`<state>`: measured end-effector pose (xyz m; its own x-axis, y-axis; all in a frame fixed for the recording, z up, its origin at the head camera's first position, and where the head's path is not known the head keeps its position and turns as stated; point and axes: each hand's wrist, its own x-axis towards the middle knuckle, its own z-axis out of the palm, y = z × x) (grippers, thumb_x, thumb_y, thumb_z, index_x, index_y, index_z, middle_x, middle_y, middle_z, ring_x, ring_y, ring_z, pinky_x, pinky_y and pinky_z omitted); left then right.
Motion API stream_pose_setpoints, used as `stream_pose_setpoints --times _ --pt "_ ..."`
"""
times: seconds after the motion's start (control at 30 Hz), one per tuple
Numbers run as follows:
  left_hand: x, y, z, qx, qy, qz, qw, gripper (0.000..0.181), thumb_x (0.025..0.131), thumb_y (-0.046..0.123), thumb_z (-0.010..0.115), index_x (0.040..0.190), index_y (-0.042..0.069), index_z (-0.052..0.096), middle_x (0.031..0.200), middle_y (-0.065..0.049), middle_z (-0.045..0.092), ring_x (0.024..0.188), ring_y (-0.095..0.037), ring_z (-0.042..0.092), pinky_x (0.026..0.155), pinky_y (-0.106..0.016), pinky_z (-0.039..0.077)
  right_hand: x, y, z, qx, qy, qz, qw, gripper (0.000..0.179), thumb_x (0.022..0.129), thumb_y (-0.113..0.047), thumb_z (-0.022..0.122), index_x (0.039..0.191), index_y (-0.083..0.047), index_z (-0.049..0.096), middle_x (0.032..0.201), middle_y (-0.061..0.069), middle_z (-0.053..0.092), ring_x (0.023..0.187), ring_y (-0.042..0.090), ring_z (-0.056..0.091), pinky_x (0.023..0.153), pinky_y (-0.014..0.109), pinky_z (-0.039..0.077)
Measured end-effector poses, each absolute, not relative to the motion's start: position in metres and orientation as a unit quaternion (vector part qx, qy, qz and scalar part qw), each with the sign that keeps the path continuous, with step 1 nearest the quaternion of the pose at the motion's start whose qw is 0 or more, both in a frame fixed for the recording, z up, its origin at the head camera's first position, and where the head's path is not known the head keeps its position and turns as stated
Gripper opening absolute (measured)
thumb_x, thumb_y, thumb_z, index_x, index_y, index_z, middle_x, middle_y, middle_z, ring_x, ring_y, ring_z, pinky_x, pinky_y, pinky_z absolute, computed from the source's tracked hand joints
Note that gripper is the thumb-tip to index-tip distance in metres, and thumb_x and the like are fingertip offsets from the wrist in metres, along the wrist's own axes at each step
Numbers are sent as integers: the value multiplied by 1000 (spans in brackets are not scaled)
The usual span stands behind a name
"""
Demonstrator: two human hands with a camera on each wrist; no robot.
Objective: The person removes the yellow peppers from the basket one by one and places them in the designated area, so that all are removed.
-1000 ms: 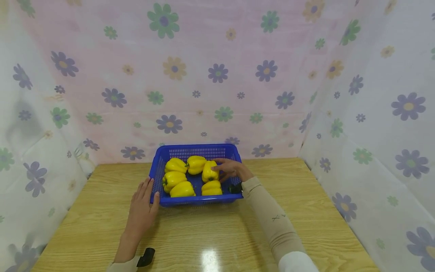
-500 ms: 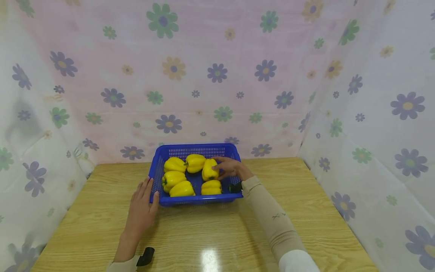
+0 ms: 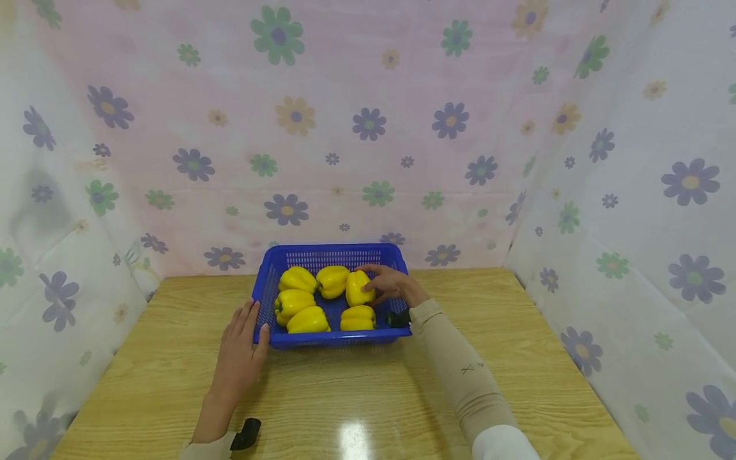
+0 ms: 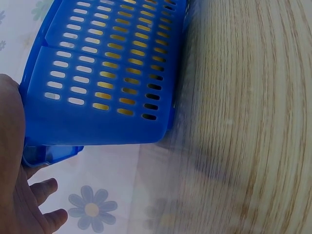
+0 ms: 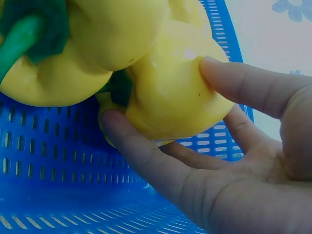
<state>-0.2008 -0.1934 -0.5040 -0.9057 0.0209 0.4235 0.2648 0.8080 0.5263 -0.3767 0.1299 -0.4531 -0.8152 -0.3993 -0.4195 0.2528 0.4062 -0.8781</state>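
Note:
A blue plastic basket (image 3: 339, 338) with slotted walls stands on the wooden table and holds several yellow bell peppers. My right hand (image 3: 391, 284) reaches in over the right side and holds the bell pepper (image 3: 358, 289) at the back right between thumb and fingers. In the right wrist view, the thumb lies on one side of this bell pepper (image 5: 180, 87) and the fingers on the other, with its green stem end towards the neighbouring peppers. My left hand (image 3: 240, 351) rests against the basket's left rim, its fingers fairly straight and its thumb near the front corner.
Another bell pepper (image 3: 358, 317) lies at the front right, nearest the held one. More peppers (image 3: 296, 303) fill the basket's left half. A flower-printed cloth (image 3: 368, 153) hangs close behind the basket and on both sides of the table (image 3: 322, 396).
The held bell pepper has shifted slightly right with my right hand, and the back middle pepper now sits a little lower and a bit apart from it. My left hand stays put.

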Motion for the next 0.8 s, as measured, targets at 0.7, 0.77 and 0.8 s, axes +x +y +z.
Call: stream_pose_setpoints --times 0.7,0.77,0.8 --pt "-204 -195 -506 -83 -925 -308 208 55 109 26 44 153 -8 38 159 -29 34 146 -55 27 112 -74 25 -369 130 -442 -47 811 -513 278 63 98 -4 65 156 -16 44 161 20 32 130 42 54 86 50 60" --pt "-203 -195 -505 -82 -925 -307 208 55 109 26 44 152 -8 38 159 -29 34 146 -55 27 112 -74 24 -368 130 -440 -40 813 -512 275 63 98 -4 65 156 -16 44 161 20 32 131 43 53 86 50 60" --pt "-202 -195 -504 -82 -925 -306 208 55 109 26 44 152 -8 38 159 -29 34 146 -55 27 111 -74 24 -367 130 -439 -38 813 -512 275 63 98 -5 65 156 -16 44 161 20 32 132 43 52 86 49 60"
